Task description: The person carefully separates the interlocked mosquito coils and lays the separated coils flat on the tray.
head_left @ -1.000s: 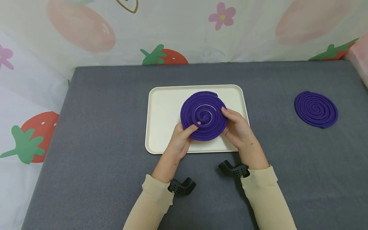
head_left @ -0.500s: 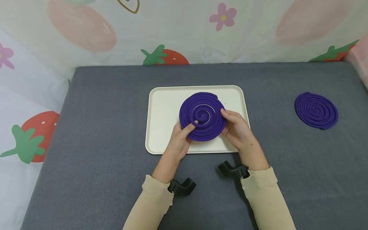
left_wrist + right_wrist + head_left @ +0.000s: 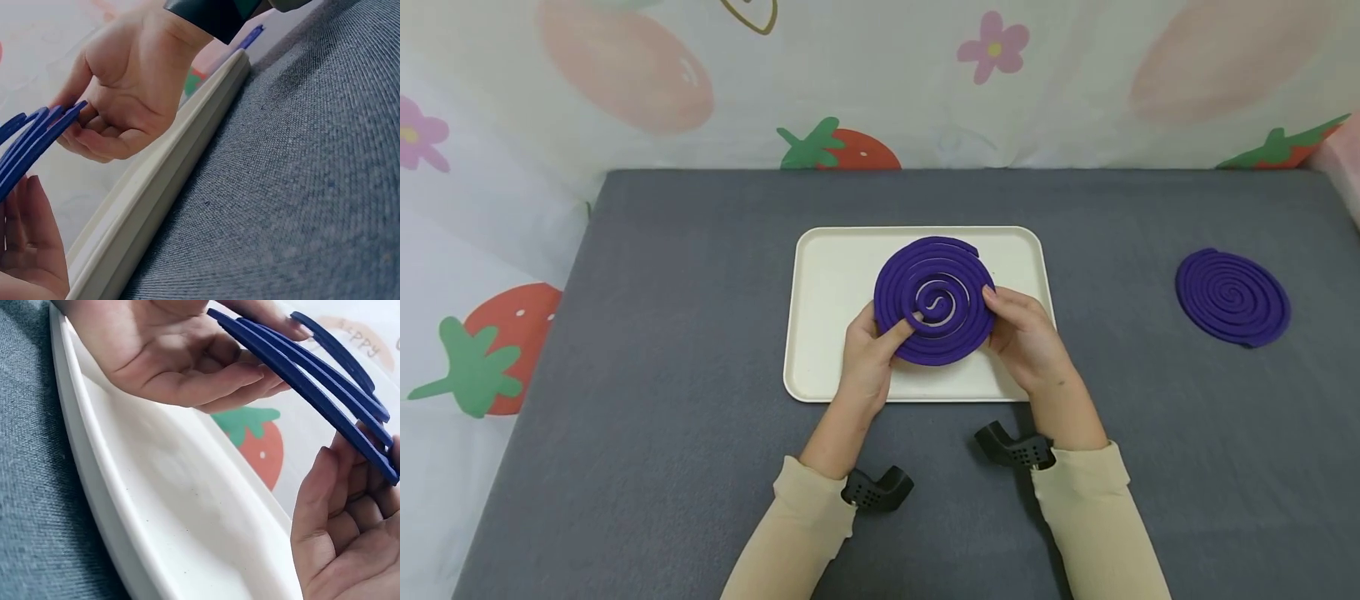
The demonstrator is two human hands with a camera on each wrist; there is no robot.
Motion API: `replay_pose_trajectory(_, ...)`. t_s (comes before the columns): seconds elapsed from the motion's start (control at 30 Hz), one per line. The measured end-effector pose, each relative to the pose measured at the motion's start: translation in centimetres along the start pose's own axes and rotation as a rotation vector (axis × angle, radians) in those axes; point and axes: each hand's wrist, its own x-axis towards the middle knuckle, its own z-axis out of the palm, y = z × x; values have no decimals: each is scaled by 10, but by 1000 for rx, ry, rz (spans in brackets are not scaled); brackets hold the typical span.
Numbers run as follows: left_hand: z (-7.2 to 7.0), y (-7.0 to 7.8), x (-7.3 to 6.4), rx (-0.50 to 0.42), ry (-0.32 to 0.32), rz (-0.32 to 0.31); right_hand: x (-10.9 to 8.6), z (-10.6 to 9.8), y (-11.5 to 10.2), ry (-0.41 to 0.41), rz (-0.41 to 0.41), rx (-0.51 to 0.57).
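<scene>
A flat purple spiral coil (image 3: 934, 271) is held tilted above a cream rectangular tray (image 3: 827, 292) in the head view. My left hand (image 3: 867, 354) grips its lower left side, the thumb lying over the coil near its centre and the other fingers behind it. On the right edge, my right hand (image 3: 1026, 337) pinches the coil between thumb and fingers. Both wrist views show the coil edge-on, its turns (image 3: 312, 394) sagging apart in layers. Pale gaps show between the innermost turns.
A second purple spiral coil (image 3: 1232, 297) lies flat on the grey tablecloth (image 3: 685, 333), right of the tray. Behind the table hangs a white curtain (image 3: 910, 83) printed with strawberries and flowers. Each wrist carries a black camera mount (image 3: 877, 489).
The gaps among the innermost turns look wider than before. Both hands keep their hold on the coil with hardly any movement. The whole head view has shifted slightly.
</scene>
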Motion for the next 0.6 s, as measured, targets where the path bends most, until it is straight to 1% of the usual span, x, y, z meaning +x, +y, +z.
replay_pose_trajectory(0.13, 0, 0, 0, -5, 1, 15, -1, 2, -1, 8, -5, -12)
replay_pose_trajectory(0.4, 0, 1, -1, -20, 0, 1, 0, 5, -1, 39, -18, -66)
replay_pose_trajectory(0.5, 0, 2, -1, -37, -6, -7, 0, 3, 0, 21, -34, -75)
replay_pose_trajectory(0.6, 0, 1, -1, -57, -16, -13, 0, 1, 1, -11, -55, -55)
